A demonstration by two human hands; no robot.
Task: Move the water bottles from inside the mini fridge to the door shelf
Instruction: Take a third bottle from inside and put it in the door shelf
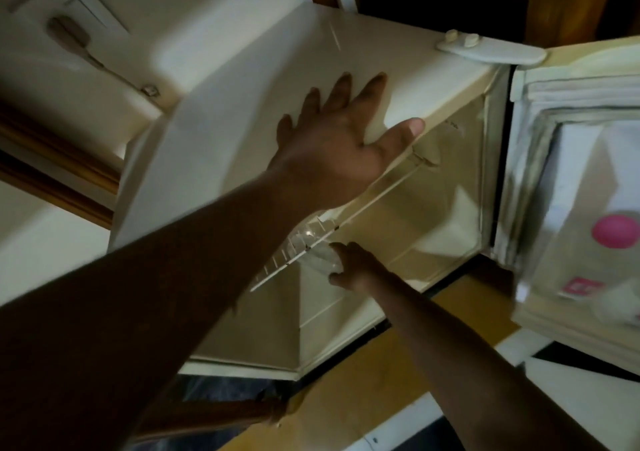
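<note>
The white mini fridge (242, 69) stands open, seen from above. My left hand (341, 145) lies flat on its top near the front edge, fingers spread, holding nothing. My right hand (353, 267) reaches inside, just under the wire shelf (301, 246), with its fingers closed around a clear water bottle (320, 260) that is mostly hidden by the shelf and my left forearm. The open door (588, 180) swings out at the right. In its shelf stands a bottle with a pink cap (614, 230) and a pink label.
A white hinge plate (491, 48) joins the door to the fridge top. A wall socket with a plug (69, 34) and cable sits at the upper left. Yellow flooring (363, 374) and white trim lie below the fridge.
</note>
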